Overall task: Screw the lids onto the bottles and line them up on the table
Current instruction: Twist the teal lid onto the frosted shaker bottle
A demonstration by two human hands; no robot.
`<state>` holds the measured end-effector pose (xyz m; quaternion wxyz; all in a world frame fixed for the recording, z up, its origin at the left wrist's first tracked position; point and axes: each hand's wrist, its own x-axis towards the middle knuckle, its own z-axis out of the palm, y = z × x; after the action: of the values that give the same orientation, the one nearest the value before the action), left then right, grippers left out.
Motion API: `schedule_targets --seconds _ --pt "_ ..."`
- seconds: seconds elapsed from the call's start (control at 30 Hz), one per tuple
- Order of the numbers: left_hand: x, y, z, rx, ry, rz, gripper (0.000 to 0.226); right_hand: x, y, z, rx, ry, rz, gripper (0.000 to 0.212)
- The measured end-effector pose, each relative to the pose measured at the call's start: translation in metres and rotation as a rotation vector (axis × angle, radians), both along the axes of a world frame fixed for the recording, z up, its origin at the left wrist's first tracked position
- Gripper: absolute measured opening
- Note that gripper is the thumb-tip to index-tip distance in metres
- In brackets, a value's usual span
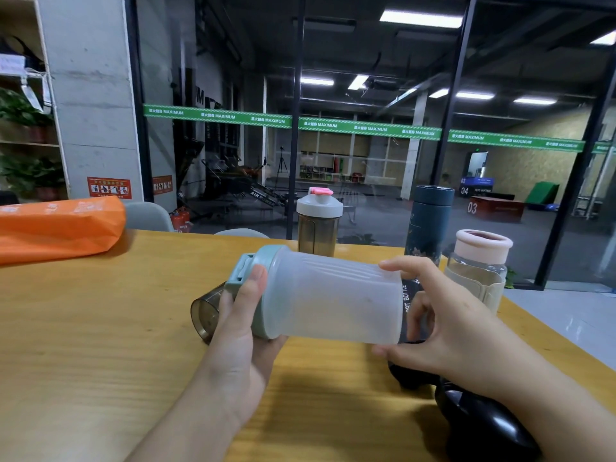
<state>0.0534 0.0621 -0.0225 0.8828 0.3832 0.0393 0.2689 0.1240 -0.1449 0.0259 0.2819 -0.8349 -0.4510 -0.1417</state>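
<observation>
Nearest, our left hand (pixel 245 323) wraps the green lid (pixel 258 288) of the frosted bottle (pixel 333 300), thumb up its rim; our right hand (pixel 443 323) pinches the bottle's base end, fingers spread; we hold it sideways, lifted above the table (pixel 100 328); under our right wrist lie dark rounded items (pixel 480 418); behind the left hand a smoky bottle (pixel 208 311) lies on its side; left of it the wood is open; beyond stand a white-capped shaker (pixel 318 223), a navy flask (pixel 428 221) and a pink-rimmed jar (pixel 480 265) near the right edge.
</observation>
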Motion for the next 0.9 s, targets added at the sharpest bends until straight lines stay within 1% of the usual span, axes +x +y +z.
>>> schedule_targets --seconds 0.17,0.4,0.47,0.57,0.67,0.77,0.9 --pt "0.0 0.002 -0.001 0.036 -0.015 -0.056 0.084 -0.005 -0.001 0.005 -0.019 -0.004 -0.004 0.072" --pt "0.0 0.003 -0.002 0.049 -0.023 -0.111 0.082 -0.006 -0.005 0.006 -0.066 -0.103 -0.033 0.074" --pt "-0.001 0.003 -0.001 0.069 -0.028 -0.107 0.088 -0.003 -0.005 0.005 -0.066 -0.104 -0.037 0.073" --pt "-0.001 0.001 0.001 0.13 -0.042 -0.032 0.108 0.002 -0.003 0.0 -0.026 -0.055 -0.017 0.074" --pt "-0.001 -0.001 0.002 0.2 -0.058 0.022 0.115 0.005 -0.002 -0.004 -0.007 -0.034 -0.01 0.074" --pt "-0.002 -0.005 0.002 0.226 -0.04 -0.04 0.121 0.008 -0.003 -0.005 0.006 -0.026 -0.026 0.076" --pt "0.001 -0.005 0.001 0.134 -0.072 -0.124 0.121 0.009 -0.001 -0.007 -0.014 -0.047 -0.053 0.077"
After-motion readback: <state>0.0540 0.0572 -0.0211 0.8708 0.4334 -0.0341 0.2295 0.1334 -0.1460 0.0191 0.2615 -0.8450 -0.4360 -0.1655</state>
